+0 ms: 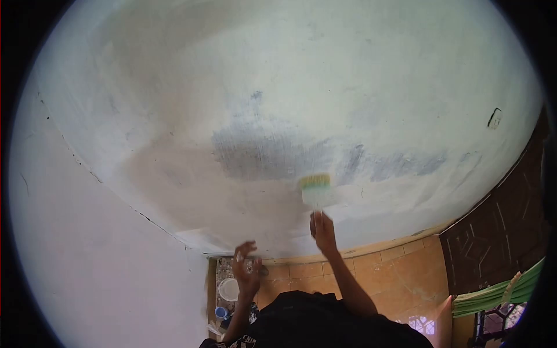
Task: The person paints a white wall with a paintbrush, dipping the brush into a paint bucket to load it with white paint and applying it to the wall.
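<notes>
In my right hand [324,232] is the handle of a wide brush [315,191], its yellow-green bristles pointing up at the wall [383,87]. The bristles are at the lower edge of a grey, streaky patch [261,149]. Whether they touch the wall is hard to tell. My left hand [247,271] is raised at the lower left with its fingers apart and slightly bent, holding nothing. Beneath it are a round white container [228,289] and a blue cup [221,313].
Orange floor tiles [360,268] run along the wall's foot. A pale side wall [116,255] meets it at a cracked corner on the left. At right are a dark patterned panel [493,232], a green curtain [493,298] and a small wall fitting [495,119].
</notes>
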A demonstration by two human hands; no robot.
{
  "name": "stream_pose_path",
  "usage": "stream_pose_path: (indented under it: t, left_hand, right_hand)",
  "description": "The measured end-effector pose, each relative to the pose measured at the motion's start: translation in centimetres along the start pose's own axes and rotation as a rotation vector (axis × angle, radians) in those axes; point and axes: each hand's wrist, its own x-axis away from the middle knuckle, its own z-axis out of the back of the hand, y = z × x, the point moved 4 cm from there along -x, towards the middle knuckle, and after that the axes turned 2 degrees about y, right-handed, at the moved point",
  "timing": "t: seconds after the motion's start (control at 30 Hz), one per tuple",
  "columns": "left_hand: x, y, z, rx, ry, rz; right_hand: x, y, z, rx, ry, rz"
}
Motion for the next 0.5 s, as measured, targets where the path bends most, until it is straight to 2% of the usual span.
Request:
stream_pose_path:
  t: [0.03,0.1,0.13,0.2,0.27,0.33,0.4,0.5]
  left_hand:
    - [1.6,-0.7,0.1,-0.043,-0.003,0.023]
    - [3.7,-1.9,0.0,0.037,-0.039,0.191]
    - [4.6,-2.1,-0.2,0.076,-0.059,0.282]
    - [4.2,-2.0,-1.2,0.082,-0.109,0.268]
    - [1.7,-0.3,-2.3,0.144,-0.176,0.275]
    - [-0.8,0.7,-3.6,0.159,-0.192,0.133]
    - [-2.8,1.7,-4.7,0.202,-0.197,0.048]
    - [-4.6,2.6,-5.8,0.286,-0.17,0.011]
  right_hand:
    - [1.4,2.3,0.4,-0.011,-0.002,-0.058]
    - [2.9,1.4,0.1,-0.082,-0.015,-0.165]
    - [2.6,-0.4,0.0,-0.077,-0.024,-0.092]
    - [0.8,-5.1,-0.5,-0.072,-0.039,0.036]
    - [-0.9,-9.7,-0.5,-0.109,-0.045,0.055]
    - [-2.9,-11.7,-0.8,-0.134,-0.069,0.105]
    - [-3.4,-10.7,-0.6,-0.108,-0.077,0.102]
    - [-3.5,-3.9,0.4,-0.037,-0.045,0.078]
